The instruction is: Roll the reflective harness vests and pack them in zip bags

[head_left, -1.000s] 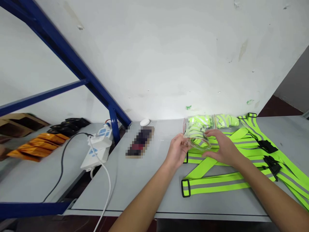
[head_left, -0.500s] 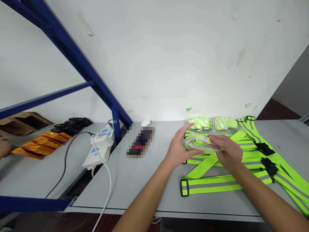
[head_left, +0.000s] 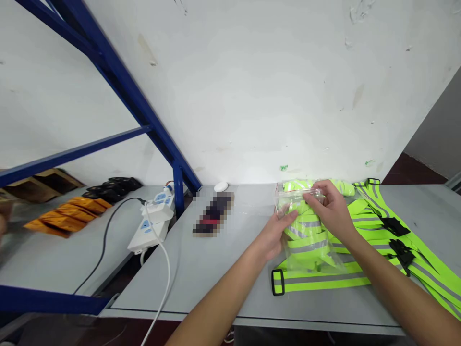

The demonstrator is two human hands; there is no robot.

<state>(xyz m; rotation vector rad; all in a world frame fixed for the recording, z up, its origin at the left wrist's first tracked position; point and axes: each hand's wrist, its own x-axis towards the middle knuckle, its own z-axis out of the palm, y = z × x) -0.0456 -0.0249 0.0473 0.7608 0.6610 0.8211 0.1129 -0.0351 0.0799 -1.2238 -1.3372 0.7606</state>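
White wall (head_left: 252, 96) fills most of the view; below it runs a grey table (head_left: 216, 278), with a blue metal frame (head_left: 137, 103) at its left end. On the right half of the table lie loose neon-yellow straps (head_left: 324, 281), each with a grey stripe, spread and overlapping, with black buckles among them. Over them is a clear plastic bag (head_left: 306, 242), its top raised toward the wall, a coiled bundle of the same strapping inside; whether its lower edge touches the straps cannot be told. Left of the frame, orange packets (head_left: 68, 216) lie apart from this work. The right hand (head_left: 331, 211) pinches the bag's top edge between thumb and fingers; the left hand (head_left: 275, 233) is closed on its left side, thumb across the front. Behind, against the wall, two rolled packs (head_left: 298, 184) sit side by side, partly hidden by the bag and the right hand; they appear bagged too. Progress, as judged: the bundle in hand is fully inside its bag; whether the mouth is sealed is unclear. The loose straps are not yet rolled or bagged. Smallest item noted: a white oval object (head_left: 221, 186), well to the left, near the wall.
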